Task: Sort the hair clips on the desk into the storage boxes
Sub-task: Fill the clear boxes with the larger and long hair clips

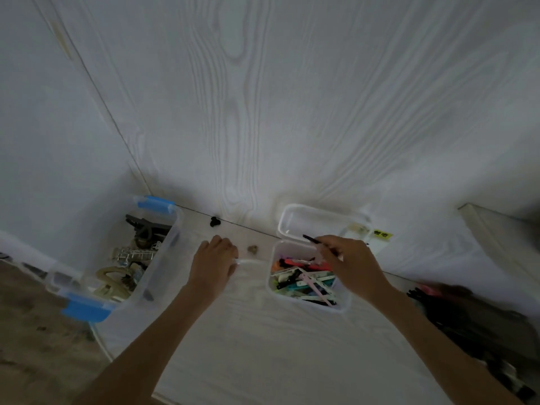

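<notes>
On the white desk, a large clear box with blue latches at the left holds several big claw clips. A small clear box with its lid hinged up at the right is full of slim coloured clips. My right hand hovers over that small box, pinching a thin dark clip. My left hand lies palm down between the boxes, fingers curled onto a pale thin clip. A small brown clip and a small black clip lie loose near the wall.
A white wood-grain wall rises right behind the desk. A yellow label lies beside the small box lid. Dark items are piled at the desk's right edge. A white shelf edge juts in at the right. Brown floor shows at the left.
</notes>
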A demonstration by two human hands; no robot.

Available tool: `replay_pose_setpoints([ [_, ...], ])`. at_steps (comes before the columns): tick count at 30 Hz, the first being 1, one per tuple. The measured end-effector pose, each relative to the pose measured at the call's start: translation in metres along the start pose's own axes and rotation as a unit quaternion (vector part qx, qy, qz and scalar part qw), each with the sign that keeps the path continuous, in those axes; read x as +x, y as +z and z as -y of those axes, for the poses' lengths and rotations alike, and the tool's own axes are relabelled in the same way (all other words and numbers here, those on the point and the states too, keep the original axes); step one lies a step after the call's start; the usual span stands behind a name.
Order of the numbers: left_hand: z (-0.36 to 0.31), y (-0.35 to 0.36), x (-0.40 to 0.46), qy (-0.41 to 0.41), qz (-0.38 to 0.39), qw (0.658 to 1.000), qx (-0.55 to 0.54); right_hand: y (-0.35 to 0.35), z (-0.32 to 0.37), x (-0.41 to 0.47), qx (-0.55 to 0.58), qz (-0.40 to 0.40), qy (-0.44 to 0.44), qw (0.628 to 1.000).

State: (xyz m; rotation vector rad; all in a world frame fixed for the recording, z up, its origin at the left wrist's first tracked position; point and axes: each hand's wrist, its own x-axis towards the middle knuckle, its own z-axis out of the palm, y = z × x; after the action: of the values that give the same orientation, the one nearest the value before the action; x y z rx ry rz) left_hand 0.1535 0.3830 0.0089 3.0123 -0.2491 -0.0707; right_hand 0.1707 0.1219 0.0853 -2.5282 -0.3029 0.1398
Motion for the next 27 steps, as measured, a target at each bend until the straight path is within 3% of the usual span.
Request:
replay_pose_setpoints([
  [4, 0.006, -0.026, -0.022, -0.054, -0.068, 0.995, -0.046, 0.005, -0.016, -0.018, -0.054, 0.018, 0.022, 0.998],
  [12, -0.046, -0.057, -0.007, -0.015, -0.032, 0.998, -0.055, 0.036, -0.009, -0.012, -0.055, 0.080, -0.002, 0.995],
  [21, -0.088, -0.027, 0.002, 0.020, 0.011, 0.995, -0.098, 0.009, -0.044, -0.056, -0.039, -0.016, 0.033, 0.999],
  [24, -0.065, -0.021, -0.006, -0.059, -0.071, 0.980, -0.176, 0.007, -0.026, -0.055, 0.017, -0.044, 0.014, 0.999],
  [27, -0.023, -0.014, -0.012, -0.106, -0.121, 0.974, -0.158, 0.022, 0.016, -0.030, 0.063, -0.006, -0.025, 0.998],
])
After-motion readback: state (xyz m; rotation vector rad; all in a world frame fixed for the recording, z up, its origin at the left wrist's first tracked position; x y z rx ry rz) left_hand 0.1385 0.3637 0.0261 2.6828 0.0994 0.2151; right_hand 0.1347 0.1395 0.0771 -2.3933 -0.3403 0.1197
